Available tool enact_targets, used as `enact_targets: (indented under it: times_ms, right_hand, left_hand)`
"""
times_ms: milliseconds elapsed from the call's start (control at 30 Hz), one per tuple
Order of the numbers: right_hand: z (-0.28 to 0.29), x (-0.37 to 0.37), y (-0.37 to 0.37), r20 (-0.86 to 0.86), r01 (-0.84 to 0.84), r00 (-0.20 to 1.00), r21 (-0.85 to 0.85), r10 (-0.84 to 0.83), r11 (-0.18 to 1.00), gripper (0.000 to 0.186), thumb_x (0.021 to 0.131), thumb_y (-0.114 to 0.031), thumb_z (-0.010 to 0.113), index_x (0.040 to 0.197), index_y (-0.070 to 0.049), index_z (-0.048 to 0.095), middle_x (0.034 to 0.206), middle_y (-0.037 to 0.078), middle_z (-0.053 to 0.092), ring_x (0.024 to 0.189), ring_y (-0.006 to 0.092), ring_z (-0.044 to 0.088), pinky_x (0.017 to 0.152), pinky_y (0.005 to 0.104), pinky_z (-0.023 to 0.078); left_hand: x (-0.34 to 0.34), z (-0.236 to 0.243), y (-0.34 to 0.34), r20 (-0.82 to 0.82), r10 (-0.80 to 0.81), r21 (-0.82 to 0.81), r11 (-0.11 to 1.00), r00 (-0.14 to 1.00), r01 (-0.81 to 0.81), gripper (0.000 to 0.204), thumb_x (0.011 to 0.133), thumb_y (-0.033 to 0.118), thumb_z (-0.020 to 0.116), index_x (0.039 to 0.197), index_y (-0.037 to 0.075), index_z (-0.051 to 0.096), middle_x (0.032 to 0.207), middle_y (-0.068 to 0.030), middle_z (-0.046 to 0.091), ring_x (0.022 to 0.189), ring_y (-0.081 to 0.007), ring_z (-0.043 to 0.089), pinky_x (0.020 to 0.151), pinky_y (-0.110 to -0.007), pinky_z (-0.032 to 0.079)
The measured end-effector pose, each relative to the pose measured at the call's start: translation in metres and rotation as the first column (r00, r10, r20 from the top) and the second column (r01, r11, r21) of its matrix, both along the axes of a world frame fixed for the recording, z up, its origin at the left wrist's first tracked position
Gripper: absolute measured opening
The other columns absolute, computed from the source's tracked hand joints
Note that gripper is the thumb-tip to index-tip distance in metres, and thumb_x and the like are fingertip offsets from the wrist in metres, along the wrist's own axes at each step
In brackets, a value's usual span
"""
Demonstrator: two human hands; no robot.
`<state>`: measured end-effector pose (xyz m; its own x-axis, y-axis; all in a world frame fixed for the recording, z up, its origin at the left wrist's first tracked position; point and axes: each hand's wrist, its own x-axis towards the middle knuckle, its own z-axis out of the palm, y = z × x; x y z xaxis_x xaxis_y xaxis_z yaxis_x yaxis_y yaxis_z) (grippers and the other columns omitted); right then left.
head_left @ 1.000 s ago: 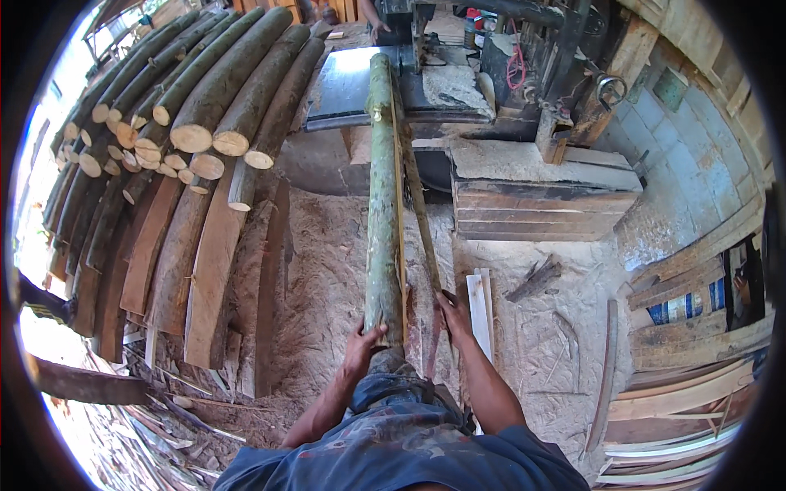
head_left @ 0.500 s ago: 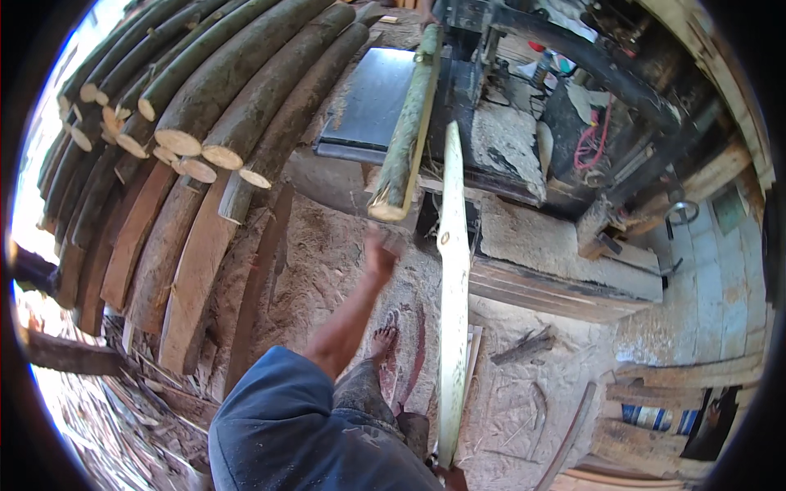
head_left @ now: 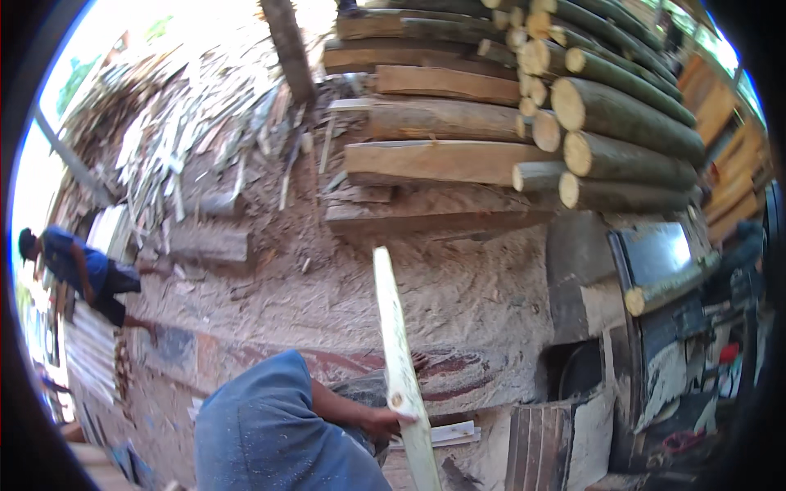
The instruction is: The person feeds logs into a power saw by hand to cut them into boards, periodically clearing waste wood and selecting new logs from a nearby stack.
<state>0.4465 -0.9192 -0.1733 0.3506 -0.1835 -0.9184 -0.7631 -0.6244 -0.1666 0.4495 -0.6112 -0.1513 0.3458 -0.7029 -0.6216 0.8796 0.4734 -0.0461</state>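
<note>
A long pale strip of sawn wood (head_left: 394, 340), with a knot partway along it, stands out in front of me, its narrow end pointing away. My left hand (head_left: 387, 421) is closed on its edge beside the knot. The strip's near end runs out of the picture at the bottom. My right hand is not in view. Off to the right, a bark-covered log (head_left: 675, 286) lies on the machine's metal table (head_left: 655, 248), apart from my hand.
Stacked round logs (head_left: 630, 119) and squared timbers (head_left: 454, 161) stand ahead. A heap of wood offcuts (head_left: 180, 123) spreads at the far left, near a post (head_left: 288, 49). Another person (head_left: 90, 266) is at the left. Sawdust covers the floor (head_left: 458, 286).
My view has turned left, bringing the offcut heap and another person into sight. My left hand, empty before, now grips the pale strip. My right hand, at the strip's near end before, is out of view.
</note>
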Motion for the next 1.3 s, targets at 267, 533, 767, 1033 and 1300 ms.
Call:
enact_targets:
  times_ms: [267, 533, 767, 1033, 1300]
  right_hand:
    - [0.325, 0.115, 0.483, 0.901, -0.863, 0.414, 0.433, -0.127, 0.259, 0.065, 0.078, -0.021, 0.063, 0.132, -0.003, 0.031, 0.134, 0.021, 0.035, 0.124, 0.0318, 0.035, 0.103, 0.0366, 0.030]
    - [0.342, 0.169, 0.415, 0.848, -0.866, 0.497, 0.497, -0.182, -0.047, 0.030, 0.082, -0.013, 0.061, 0.110, -0.005, 0.057, 0.102, 0.014, 0.062, 0.089, 0.0210, 0.062, 0.073, 0.0310, 0.050]
    - [0.058, 0.159, 0.143, 0.636, -0.424, 0.707, 0.029, 0.311, 0.905, 0.038, 0.076, -0.032, 0.056, 0.105, -0.007, 0.061, 0.093, 0.017, 0.063, 0.088, 0.0311, 0.060, 0.078, 0.0397, 0.047]
    - [0.015, 0.085, -0.020, 0.479, 0.870, 0.375, 0.112, -0.793, 0.479, 0.028, 0.081, -0.023, 0.057, 0.103, -0.006, 0.059, 0.073, 0.008, 0.064, 0.053, 0.0156, 0.061, 0.054, 0.0308, 0.050]
    - [0.137, 0.303, -0.130, 0.769, 0.618, 0.416, 0.152, -0.485, 0.772, 0.035, 0.084, -0.035, 0.057, 0.096, -0.001, 0.060, 0.083, 0.007, 0.063, 0.074, 0.0150, 0.059, 0.063, 0.0285, 0.046]
  left_hand:
    - [-0.020, 0.445, 0.503, 0.972, -0.094, -0.225, -0.638, -0.215, -0.736, 0.050, 0.086, 0.042, 0.049, 0.123, 0.010, 0.042, 0.110, -0.0122, 0.058, 0.099, -0.0216, 0.055, 0.085, -0.033, 0.043]
    - [-0.079, 0.341, 0.459, 0.945, 0.027, 0.298, -0.488, 0.327, -0.820, 0.048, 0.092, 0.041, 0.033, 0.132, 0.016, 0.036, 0.124, -0.0092, 0.047, 0.113, -0.0206, 0.046, 0.092, -0.034, 0.036]
    - [0.009, 0.045, 0.275, -0.100, -0.382, 0.818, 0.494, 0.919, 0.295, 0.061, 0.085, 0.049, 0.046, 0.134, 0.016, 0.031, 0.124, -0.0149, 0.047, 0.099, -0.0332, 0.053, 0.082, -0.047, 0.042]
    - [0.286, 0.025, 0.118, 0.256, -0.791, 0.919, 0.377, 0.555, 0.112, 0.049, 0.082, 0.034, 0.058, 0.123, 0.009, 0.048, 0.092, -0.0083, 0.063, 0.075, -0.0175, 0.060, 0.062, -0.029, 0.046]
    - [0.519, 0.068, -0.047, 0.461, -0.734, 0.884, 0.428, 0.499, -0.189, 0.056, 0.083, 0.045, 0.054, 0.120, 0.003, 0.050, 0.092, -0.0093, 0.062, 0.076, -0.0157, 0.058, 0.061, -0.025, 0.044]
